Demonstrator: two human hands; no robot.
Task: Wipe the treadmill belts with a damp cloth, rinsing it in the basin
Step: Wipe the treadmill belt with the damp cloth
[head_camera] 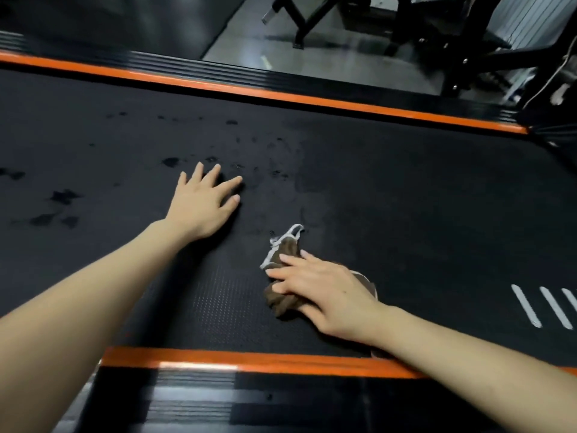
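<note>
Your right hand [324, 292] lies flat on the cloth [287, 250], fingers nearly straight and pointing toward 10 o'clock, pressing it onto the belt [406, 198] rather than gripping it. The cloth is brown with a white edge. It is bunched under your palm, with one corner sticking out past your fingertips toward 12 o'clock and another fold showing at 8 o'clock under your fingers. A bit of it also peeks out behind your wrist at 3 o'clock. It sits on the near half of the belt, just right of the middle of the view.

Your left hand [203, 203] is well apart from the right, at about 10 o'clock from the cloth. It is spread palm down on the belt, fingers splayed and straight, holding nothing.

Dark wet spots [170, 161] dot the belt around and beyond your left hand, from 9 o'clock round to 1 o'clock of it. The belt at 12 to 1 o'clock of the cloth looks duller and smeared.

White stripes [527, 304] mark the belt at 3 o'clock of your right hand, near the edge of the view. An orange strip [249, 360] runs along the near side of the belt under your right forearm, and a second orange strip [281, 95] borders the far side. Beyond that, at 12 o'clock, a black frame [299, 14] stands on a grey floor [327, 51].
</note>
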